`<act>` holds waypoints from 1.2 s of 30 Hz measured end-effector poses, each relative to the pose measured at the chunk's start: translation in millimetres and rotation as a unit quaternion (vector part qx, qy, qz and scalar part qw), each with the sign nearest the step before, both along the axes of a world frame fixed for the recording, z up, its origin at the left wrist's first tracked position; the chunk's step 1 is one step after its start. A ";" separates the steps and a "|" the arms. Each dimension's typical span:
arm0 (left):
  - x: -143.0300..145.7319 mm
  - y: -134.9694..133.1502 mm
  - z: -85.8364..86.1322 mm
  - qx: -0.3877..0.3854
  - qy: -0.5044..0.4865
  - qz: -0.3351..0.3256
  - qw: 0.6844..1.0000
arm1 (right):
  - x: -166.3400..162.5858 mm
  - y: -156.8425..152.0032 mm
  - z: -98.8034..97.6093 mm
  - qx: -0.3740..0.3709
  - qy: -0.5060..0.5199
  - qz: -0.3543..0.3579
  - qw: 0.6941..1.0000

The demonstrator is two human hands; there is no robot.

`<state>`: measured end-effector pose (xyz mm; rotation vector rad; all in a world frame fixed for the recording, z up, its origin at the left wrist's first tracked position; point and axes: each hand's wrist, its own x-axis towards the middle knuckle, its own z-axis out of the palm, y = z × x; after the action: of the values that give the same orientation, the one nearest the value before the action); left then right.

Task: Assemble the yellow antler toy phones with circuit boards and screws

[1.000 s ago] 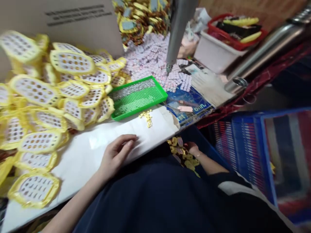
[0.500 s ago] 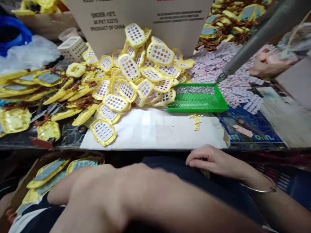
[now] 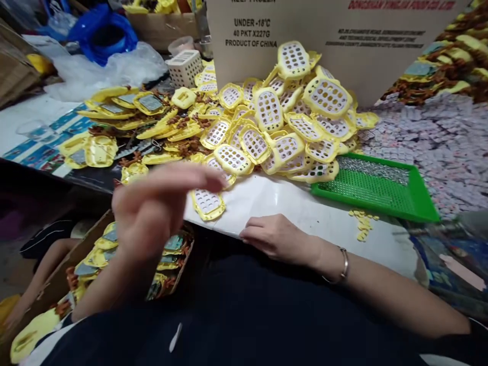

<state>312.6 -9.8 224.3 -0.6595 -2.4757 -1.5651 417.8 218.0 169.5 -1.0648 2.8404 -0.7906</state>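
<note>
My left hand (image 3: 156, 208) is raised over the table's near edge, blurred by motion, its fingers stretched toward a yellow perforated frame (image 3: 208, 203) lying on the white sheet (image 3: 301, 208). Nothing shows in it. My right hand (image 3: 274, 236), with a bangle at the wrist, rests on the sheet's front edge, fingers loosely curled and empty. Behind them rises a heap of yellow perforated frames (image 3: 282, 122). A green tray (image 3: 377, 188) holding small silvery pieces sits to the right, and a few small yellow bits (image 3: 362, 221) lie in front of it.
A printed cardboard box (image 3: 324, 35) stands behind the heap. Small pale pieces (image 3: 438, 137) cover the right side. Flat yellow packs (image 3: 125, 109) spread to the left, more fill a carton (image 3: 114, 254) below the table. A white basket (image 3: 185, 66) and blue bag (image 3: 102, 30) stand at the back.
The view swung left. My left hand rose from my lap toward the frames. My right hand came up from below the table onto the white sheet's edge.
</note>
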 end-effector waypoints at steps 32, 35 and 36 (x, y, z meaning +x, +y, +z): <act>-86.5 -31.7 -0.3 0.200 -0.262 0.133 0.935 | -65.3 4.5 -15.6 -0.103 0.104 -0.008 0.989; -80.2 -29.6 12.6 0.266 -0.282 0.079 0.918 | -70.2 -5.8 -10.3 -0.180 -0.008 -0.080 0.980; -77.7 -28.5 16.0 0.281 -0.284 0.061 0.915 | -72.7 -9.2 -8.9 -0.206 -0.049 -0.106 0.971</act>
<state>234.9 -38.2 240.3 0.0544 -2.1135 -2.5275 345.1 208.8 160.6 -0.7206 2.8020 -1.4560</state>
